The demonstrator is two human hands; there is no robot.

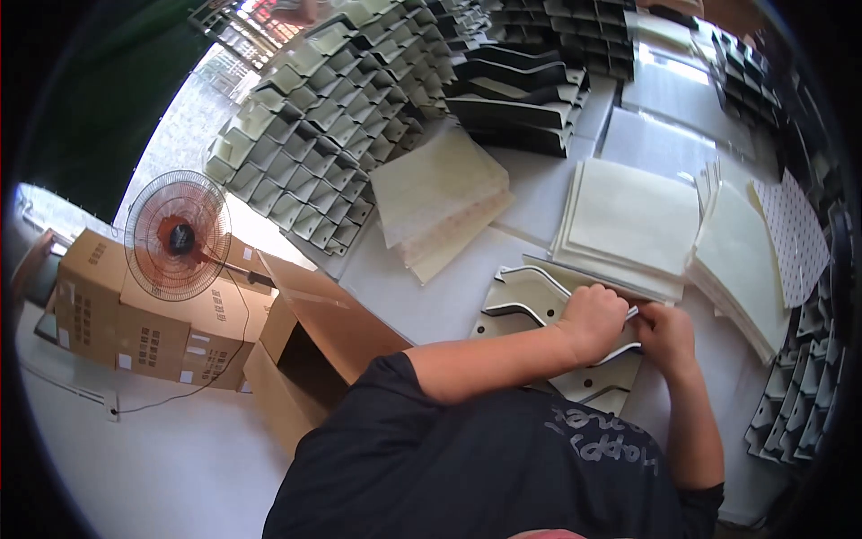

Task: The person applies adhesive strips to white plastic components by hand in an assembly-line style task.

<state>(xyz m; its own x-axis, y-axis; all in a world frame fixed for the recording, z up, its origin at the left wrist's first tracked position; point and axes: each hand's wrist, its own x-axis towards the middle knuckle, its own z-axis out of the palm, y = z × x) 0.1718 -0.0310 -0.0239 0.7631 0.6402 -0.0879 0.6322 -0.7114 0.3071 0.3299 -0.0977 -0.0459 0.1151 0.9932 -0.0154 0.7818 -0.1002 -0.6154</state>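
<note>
Grip: the left hand (593,316) has curled fingers; the right hand (668,334) is bent in close beside it. What either one clasps cannot be told. A small pale piece (633,313) shows between them.

Position: the bent panels (514,289) lie beneath both hands, on the tabletop (532,190) just before the torso.

Handling, in judgement: one hand should brace the panel while the other works in short, even movements; fingertips should stay off the thin edges.

Surroundings: the cream sheets (631,216) sit just beyond the panels, near enough to snag; knuckles should keep low. An open carton (332,310) stands left.
</note>
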